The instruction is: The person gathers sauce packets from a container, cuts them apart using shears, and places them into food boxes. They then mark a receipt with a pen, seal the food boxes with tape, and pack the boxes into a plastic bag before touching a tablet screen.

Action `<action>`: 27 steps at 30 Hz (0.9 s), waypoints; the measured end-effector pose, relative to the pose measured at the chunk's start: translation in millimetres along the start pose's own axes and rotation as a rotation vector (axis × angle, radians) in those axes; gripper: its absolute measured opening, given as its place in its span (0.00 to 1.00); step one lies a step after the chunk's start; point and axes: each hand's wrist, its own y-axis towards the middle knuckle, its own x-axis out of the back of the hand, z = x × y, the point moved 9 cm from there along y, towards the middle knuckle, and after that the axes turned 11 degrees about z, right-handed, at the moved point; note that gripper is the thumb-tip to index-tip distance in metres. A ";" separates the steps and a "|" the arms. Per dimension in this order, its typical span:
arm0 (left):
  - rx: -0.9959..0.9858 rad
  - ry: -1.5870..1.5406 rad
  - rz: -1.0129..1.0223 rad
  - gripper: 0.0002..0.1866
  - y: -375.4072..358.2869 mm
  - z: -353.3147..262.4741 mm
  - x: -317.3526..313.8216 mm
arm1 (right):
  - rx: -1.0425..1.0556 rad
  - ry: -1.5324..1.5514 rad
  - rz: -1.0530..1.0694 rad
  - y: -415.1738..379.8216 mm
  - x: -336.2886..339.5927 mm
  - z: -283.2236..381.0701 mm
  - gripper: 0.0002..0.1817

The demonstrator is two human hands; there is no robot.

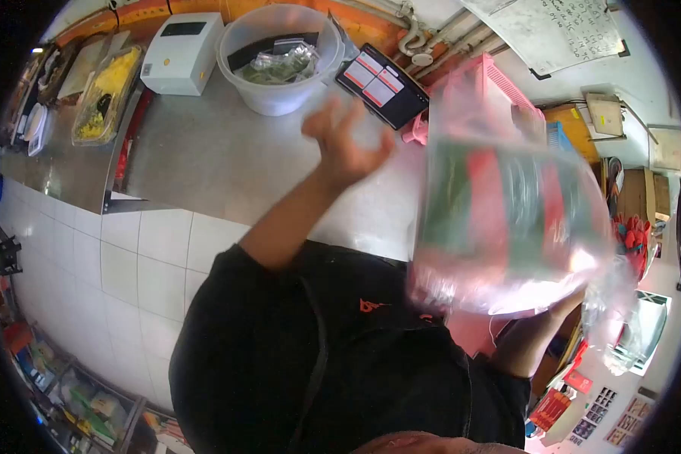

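My left hand (348, 144) is raised over the steel counter (227, 144), slightly smeared by motion, its fingers spread and nothing in them. A large clear plastic bag (514, 227) with green and red bands, its contents blurred, is up in the air at the right. My right forearm (533, 340) reaches behind this bag and seems to hold it up. The bag hides the fingers of that hand. Crumpled loose plastic sticks out at the bag's right end.
A white label printer (181, 57) and a translucent bucket (276, 91) with plastic-wrapped greens stand along the back of the counter. Beside them a tablet (382, 85) leans near a pink basket (499, 83). A tray of yellow food (107, 94) sits at the left.
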 end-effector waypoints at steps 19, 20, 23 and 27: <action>0.631 0.317 0.607 0.47 -84.4 266.4 -229.8 | -0.895 0.235 -0.617 -273.3 83.9 -126.5 0.33; 0.625 0.318 0.600 0.47 -85.2 266.6 -230.9 | -0.936 0.219 -0.644 -279.8 81.7 -124.3 0.33; 0.619 0.366 0.603 0.47 -82.7 268.0 -233.4 | -0.901 0.305 -0.569 -277.3 64.3 -133.8 0.33; 0.619 0.387 0.553 0.47 -82.6 262.4 -228.8 | -0.915 0.242 -0.447 -283.6 55.1 -150.5 0.24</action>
